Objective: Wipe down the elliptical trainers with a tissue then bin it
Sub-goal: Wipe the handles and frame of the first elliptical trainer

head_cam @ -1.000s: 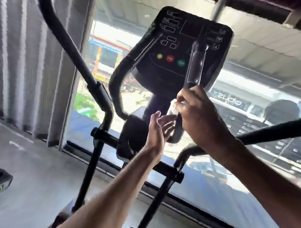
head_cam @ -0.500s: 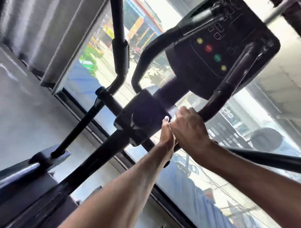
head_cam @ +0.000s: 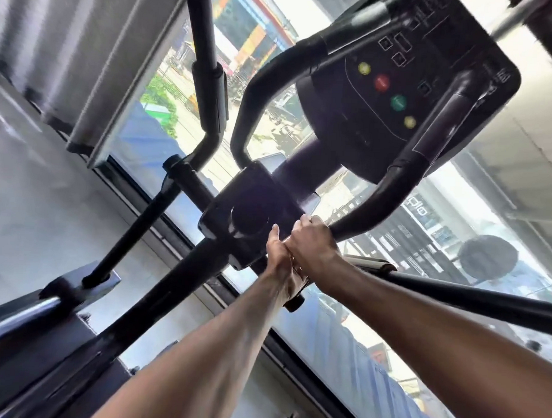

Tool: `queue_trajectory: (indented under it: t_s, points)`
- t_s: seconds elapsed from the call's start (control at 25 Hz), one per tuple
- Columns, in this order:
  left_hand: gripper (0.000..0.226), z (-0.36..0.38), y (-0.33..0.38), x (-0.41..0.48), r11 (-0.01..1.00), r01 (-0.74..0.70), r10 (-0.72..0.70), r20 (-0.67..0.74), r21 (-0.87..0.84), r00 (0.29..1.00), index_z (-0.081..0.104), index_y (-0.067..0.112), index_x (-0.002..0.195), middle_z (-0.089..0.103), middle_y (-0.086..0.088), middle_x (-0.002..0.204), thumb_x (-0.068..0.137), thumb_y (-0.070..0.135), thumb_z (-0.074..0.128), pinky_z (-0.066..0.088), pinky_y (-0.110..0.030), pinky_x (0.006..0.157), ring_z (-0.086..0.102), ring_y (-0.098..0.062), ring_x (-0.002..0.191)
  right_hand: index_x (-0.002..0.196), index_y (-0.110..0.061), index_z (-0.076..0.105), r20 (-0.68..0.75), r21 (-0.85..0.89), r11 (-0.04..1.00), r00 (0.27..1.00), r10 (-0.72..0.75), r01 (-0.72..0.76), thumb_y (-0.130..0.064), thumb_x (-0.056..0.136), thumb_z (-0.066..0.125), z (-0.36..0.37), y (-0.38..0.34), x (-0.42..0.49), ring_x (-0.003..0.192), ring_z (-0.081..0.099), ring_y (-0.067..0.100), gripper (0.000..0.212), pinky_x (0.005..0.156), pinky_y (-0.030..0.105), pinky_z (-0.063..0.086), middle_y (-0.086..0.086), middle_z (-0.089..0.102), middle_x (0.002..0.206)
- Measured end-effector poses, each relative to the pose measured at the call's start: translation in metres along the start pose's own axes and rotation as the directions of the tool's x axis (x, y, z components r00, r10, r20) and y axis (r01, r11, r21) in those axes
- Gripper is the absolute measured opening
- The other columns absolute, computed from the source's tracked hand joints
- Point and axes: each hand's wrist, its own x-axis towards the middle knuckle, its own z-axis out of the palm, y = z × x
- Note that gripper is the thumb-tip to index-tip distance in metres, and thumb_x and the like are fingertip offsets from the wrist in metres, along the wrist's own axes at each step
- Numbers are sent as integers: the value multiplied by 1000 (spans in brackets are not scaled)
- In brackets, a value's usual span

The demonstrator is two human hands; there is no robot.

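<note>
Your right hand [head_cam: 312,241] was curled tight around the low end of the elliptical's inner handlebar [head_cam: 404,169], which ran up and right toward the console [head_cam: 407,85], your left hand [head_cam: 277,255] pressed against it, fingers hidden, tissue out of sight

Both forearms reach forward; right hand [head_cam: 314,241] curled closed, fingers wrapped; left hand [head_cam: 278,251] pressed against it, thumb up.
</note>
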Motion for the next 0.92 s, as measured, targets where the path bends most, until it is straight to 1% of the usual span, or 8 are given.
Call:
queue_trajectory:
  t_s: [0.16,0.28,0.36,0.48,0.56,0.64,0.8,0.92]
  points:
    - [74,6,1,-8,999,-21,21,-8,40,1000,77,10,99,79,-12,93,101,70,33,59,-34,69,74,-26,85,133,-13,62,-107,21,999,994,-28,30,-28,107,40,0,6,-15,130,47,29,37,102,36,39,12,55,137]
    - [74,14,3,-25,995,-58,59,-7,77,998,76,8,101,78,-16,98,99,70,36,59,-43,91,74,-32,98,130,-9,63,-162,78,996,987,-20,33,-23,107,36,-10,19,-39,128,46,30,39,101,37,38,13,57,132]
    - [76,24,6,-43,987,-81,85,-23,137,996,76,7,105,78,-19,107,100,70,34,54,-47,104,72,-34,110,123,-14,68,-238,58,996,970,-47,63,-24,103,44,-21,35,-58,122,49,29,33,97,37,39,9,60,124]
    - [72,46,10,-72,964,-118,129,-32,237,991,73,6,109,79,-16,100,101,67,36,60,-39,87,75,-30,97,103,-17,75,-348,33,994,934,-85,103,-24,91,63,-35,55,-89,106,54,27,18,89,39,44,6,65,105]
    - [66,63,13,-90,933,-151,177,-50,325,983,71,8,102,77,-12,90,103,63,34,56,-33,75,72,-25,85,78,-14,74,-517,88,989,854,-54,115,-14,78,70,-40,70,-108,87,57,27,5,75,40,47,6,62,84]
    - [65,77,18,-107,883,-181,222,-44,432,974,68,7,96,71,-14,88,105,58,30,54,-33,75,67,-23,80,69,-13,68,-683,134,985,730,11,111,-6,75,60,-36,92,-120,78,56,28,12,66,39,46,6,57,75]
    - [60,101,29,-132,744,-255,293,41,617,955,67,8,101,70,-18,119,107,54,28,47,-42,107,65,-29,111,87,-10,71,-744,379,923,615,261,66,-5,82,64,-24,124,-132,88,58,25,10,67,37,53,4,60,90]
    - [59,118,36,-133,631,-320,340,119,706,933,71,6,111,72,-19,122,103,53,35,48,-41,104,66,-25,109,89,-8,72,-742,469,875,590,319,117,-7,87,63,-21,129,-134,93,59,24,9,65,34,55,4,62,95]
